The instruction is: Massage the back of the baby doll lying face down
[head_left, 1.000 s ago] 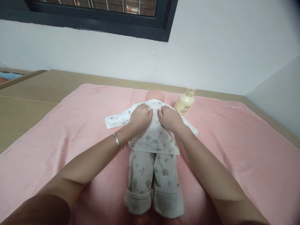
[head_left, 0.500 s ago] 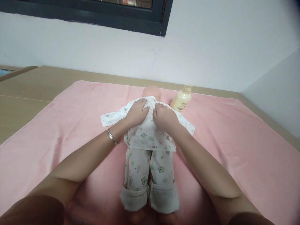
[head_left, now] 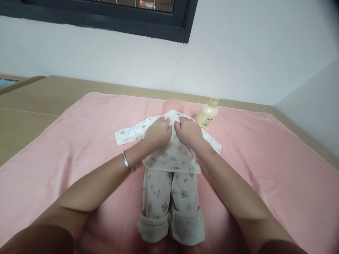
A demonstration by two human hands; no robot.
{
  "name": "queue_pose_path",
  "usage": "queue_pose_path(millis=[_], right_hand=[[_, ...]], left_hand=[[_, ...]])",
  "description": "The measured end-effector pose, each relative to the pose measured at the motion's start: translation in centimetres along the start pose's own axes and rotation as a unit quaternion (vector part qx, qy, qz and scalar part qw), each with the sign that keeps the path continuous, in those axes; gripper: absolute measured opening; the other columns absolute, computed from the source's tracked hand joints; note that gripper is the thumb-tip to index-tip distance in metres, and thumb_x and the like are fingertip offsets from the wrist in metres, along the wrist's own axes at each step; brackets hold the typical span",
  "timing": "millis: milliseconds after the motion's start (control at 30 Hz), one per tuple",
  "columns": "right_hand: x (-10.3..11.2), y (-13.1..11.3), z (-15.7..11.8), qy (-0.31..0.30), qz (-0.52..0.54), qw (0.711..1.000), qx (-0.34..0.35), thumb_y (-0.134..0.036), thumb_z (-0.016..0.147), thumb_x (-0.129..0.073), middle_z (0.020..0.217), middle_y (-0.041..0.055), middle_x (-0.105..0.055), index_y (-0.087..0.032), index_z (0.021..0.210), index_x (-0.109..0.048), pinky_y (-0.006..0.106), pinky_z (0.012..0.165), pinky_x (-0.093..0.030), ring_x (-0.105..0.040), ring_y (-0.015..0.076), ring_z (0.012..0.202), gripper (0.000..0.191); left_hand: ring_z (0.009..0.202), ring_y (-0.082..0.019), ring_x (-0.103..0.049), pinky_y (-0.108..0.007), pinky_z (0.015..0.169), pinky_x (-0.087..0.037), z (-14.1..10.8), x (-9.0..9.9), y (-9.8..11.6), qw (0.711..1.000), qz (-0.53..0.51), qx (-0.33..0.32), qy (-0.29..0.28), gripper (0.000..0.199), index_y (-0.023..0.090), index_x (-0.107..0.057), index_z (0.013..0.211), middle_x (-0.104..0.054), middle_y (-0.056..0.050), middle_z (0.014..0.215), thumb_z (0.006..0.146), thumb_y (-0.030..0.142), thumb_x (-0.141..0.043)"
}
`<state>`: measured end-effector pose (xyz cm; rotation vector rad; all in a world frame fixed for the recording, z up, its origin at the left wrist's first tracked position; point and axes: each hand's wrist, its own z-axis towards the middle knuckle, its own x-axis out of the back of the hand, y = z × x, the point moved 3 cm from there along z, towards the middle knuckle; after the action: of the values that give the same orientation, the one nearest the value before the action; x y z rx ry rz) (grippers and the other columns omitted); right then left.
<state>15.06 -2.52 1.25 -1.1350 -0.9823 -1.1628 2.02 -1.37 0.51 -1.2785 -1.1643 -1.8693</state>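
A doll lies on a pink cloth, its round head (head_left: 172,105) at the far end. It wears a white patterned top (head_left: 172,158) with both sleeves spread and matching trousers (head_left: 159,194) with thick turned-up cuffs. On the left of the doll's upper back or chest, my left hand (head_left: 159,133) rests flat with its fingers apart, a silver bangle at the wrist. My right hand (head_left: 189,132) lies open on the right of the same area, thumb near the middle. Neither hand grips the fabric visibly.
A pale yellow pump bottle (head_left: 208,113) stands to the right of the doll's head. The pink cloth (head_left: 87,141) covers most of a wooden table (head_left: 60,84). Behind it rise a white wall and a dark window frame.
Both hands have drawn slightly down the top toward me, and the fingers of both look flatter on it. The whole view has shifted a little.
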Motion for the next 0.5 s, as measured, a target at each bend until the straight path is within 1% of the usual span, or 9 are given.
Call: queue_pose_path(millis=[67,133,200,267,300,400,500], right_hand=[[0.4,-0.3,-0.6,-0.006,-0.019,1.0,-0.008,-0.031,0.106,-0.031,0.107,0.0171,-0.075,-0.011,0.107,-0.071,0.036,0.086,-0.048,-0.069,0.0307,0.105,0.045],[0.9,-0.8,-1.2,-0.018,-0.042,0.999,-0.012,-0.031,0.105,-0.033,0.093,0.0143,-0.075,-0.015,0.095,-0.072,0.036,0.073,-0.047,-0.07,0.0295,0.09,0.044],[1.2,-1.3,-1.8,-0.024,-0.06,0.998,-0.003,-0.03,0.104,-0.034,0.088,0.014,-0.073,-0.017,0.089,-0.072,0.036,0.069,-0.046,-0.07,0.0294,0.085,0.043],[1.2,-1.5,-1.9,-0.022,-0.061,0.998,0.007,-0.029,0.105,-0.034,0.094,0.0157,-0.074,-0.016,0.09,-0.072,0.036,0.071,-0.048,-0.07,0.0298,0.09,0.043],[1.1,-1.5,-1.8,-0.021,-0.057,0.998,0.009,-0.03,0.105,-0.033,0.099,0.0167,-0.074,-0.015,0.092,-0.072,0.036,0.074,-0.049,-0.07,0.0301,0.094,0.044],[0.5,-0.7,-0.9,-0.023,-0.034,0.999,0.006,-0.033,0.107,-0.031,0.112,0.0188,-0.073,-0.011,0.105,-0.072,0.037,0.085,-0.05,-0.069,0.031,0.106,0.047],[-0.1,0.3,0.3,-0.033,-0.001,0.999,0.007,-0.034,0.109,-0.027,0.122,0.0203,-0.071,-0.007,0.115,-0.07,0.038,0.096,-0.048,-0.066,0.0317,0.116,0.051]], left_hand=[[0.15,-0.029,-0.046,-0.047,0.126,-0.038,0.6,0.0,-0.5,1.0,-0.011,-0.004,-0.011,0.05,0.004,-0.056,0.139,-0.054,-0.021,0.153,0.102,0.027,-0.031],[0.154,-0.03,-0.039,-0.046,0.13,-0.032,1.2,0.0,-1.1,0.999,-0.023,-0.008,-0.023,0.057,0.0,-0.052,0.144,-0.047,-0.023,0.159,0.103,0.032,-0.029],[0.156,-0.03,-0.035,-0.045,0.132,-0.028,1.6,-0.1,-1.5,0.999,-0.032,-0.013,-0.034,0.061,-0.002,-0.049,0.146,-0.043,-0.023,0.162,0.103,0.035,-0.028],[0.156,-0.03,-0.036,-0.046,0.132,-0.029,1.7,-0.3,-1.6,0.999,-0.029,-0.019,-0.028,0.06,-0.002,-0.05,0.145,-0.043,-0.024,0.162,0.103,0.036,-0.028],[0.154,-0.031,-0.039,-0.048,0.131,-0.03,1.6,-0.4,-1.5,0.999,-0.023,-0.021,-0.017,0.059,-0.002,-0.052,0.143,-0.046,-0.025,0.159,0.103,0.035,-0.028],[0.142,-0.033,-0.051,-0.051,0.125,-0.038,1.0,-0.6,-0.7,0.999,0.002,-0.029,0.031,0.048,0.001,-0.063,0.126,-0.061,-0.025,0.141,0.102,0.027,-0.031],[0.127,-0.03,-0.059,-0.048,0.119,-0.045,0.3,-0.7,0.3,0.996,0.006,-0.06,0.059,0.039,0.007,-0.067,0.109,-0.068,-0.02,0.122,0.1,0.021,-0.032]])
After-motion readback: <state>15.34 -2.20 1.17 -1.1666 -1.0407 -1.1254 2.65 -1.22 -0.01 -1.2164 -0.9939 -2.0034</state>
